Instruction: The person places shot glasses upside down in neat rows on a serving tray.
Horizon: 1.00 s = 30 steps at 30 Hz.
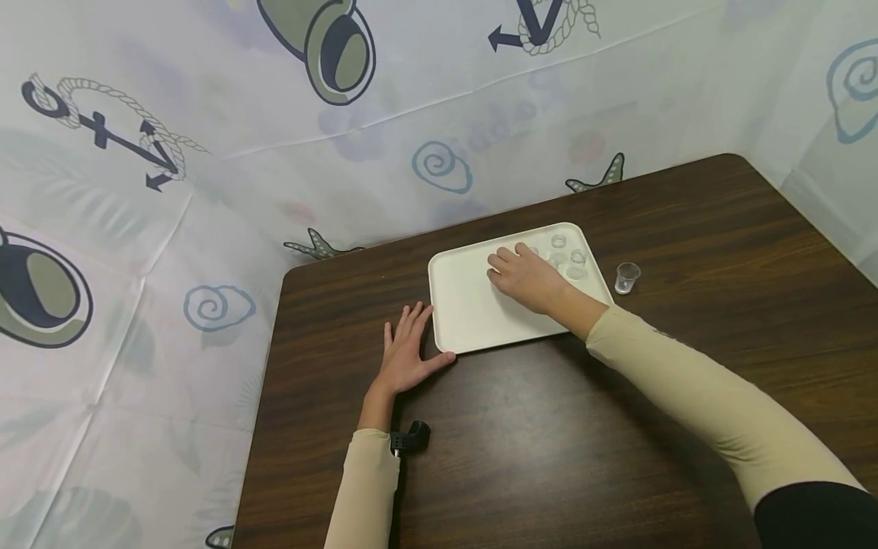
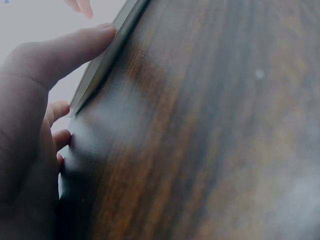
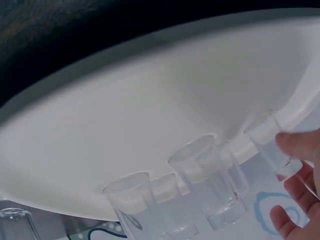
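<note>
A white tray [image 1: 466,313] lies on the table, several small clear shot glasses [image 1: 578,261] on its right part. They stand upside down, rims on the tray. My right hand [image 1: 527,278] is over the tray's middle. In the right wrist view its thumb and fingers pinch another upside-down shot glass [image 3: 265,137], whose rim is at the tray surface; the head view hides this glass behind the hand. My left hand [image 1: 406,358] rests at the tray's near left corner, fingers spread along the left side and thumb on the front edge.
Right of the tray, one upright shot glass [image 1: 626,279] stands on the dark wooden table [image 1: 521,435]. Behind the table hangs a printed curtain [image 1: 384,168] with shells and anchors. A black wrist camera [image 1: 411,437] sits at the left wrist.
</note>
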Motion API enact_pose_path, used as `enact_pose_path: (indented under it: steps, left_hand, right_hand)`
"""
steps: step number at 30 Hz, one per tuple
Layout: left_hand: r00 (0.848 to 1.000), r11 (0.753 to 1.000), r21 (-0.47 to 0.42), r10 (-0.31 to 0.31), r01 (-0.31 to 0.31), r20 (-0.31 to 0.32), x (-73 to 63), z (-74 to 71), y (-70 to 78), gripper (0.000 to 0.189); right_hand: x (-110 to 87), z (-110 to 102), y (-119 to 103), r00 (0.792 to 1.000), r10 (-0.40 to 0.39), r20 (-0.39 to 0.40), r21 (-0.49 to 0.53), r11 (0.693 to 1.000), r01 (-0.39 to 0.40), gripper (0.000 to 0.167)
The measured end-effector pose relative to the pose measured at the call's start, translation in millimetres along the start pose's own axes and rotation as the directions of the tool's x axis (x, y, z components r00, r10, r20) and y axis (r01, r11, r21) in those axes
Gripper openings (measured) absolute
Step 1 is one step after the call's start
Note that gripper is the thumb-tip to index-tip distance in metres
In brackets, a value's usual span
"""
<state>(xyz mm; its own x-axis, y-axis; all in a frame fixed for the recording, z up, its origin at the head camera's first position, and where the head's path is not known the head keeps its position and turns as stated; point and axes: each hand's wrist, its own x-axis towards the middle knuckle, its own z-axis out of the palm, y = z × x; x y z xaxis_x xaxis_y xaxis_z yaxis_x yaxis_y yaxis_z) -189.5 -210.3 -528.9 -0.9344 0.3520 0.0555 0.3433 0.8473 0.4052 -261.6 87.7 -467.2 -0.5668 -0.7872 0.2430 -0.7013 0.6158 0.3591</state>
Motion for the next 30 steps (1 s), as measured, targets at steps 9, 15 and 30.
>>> enact_pose_path:
  steps: [9,15,30]
  left_hand:
    - [1.0,1.0,-0.007,0.01,-0.01,0.002,-0.2,0.5,0.0,0.096]
    - [1.0,1.0,-0.009,0.02,-0.02,0.005,-0.4,0.1,0.7,0.097]
    - [1.0,1.0,-0.006,0.015,-0.015,0.009,0.1,-1.5,0.1,0.098]
  right_hand:
    - [-8.8,-15,4,0.996,0.068,0.064,0.155,0.985,-0.077,0.036]
    - [-34.6,-28,25,0.978,0.21,-0.016,0.311,0.93,-0.195,0.038]
    - [-128.2,-32,65,0.827,0.553,0.097,0.633,0.607,-0.48,0.042]
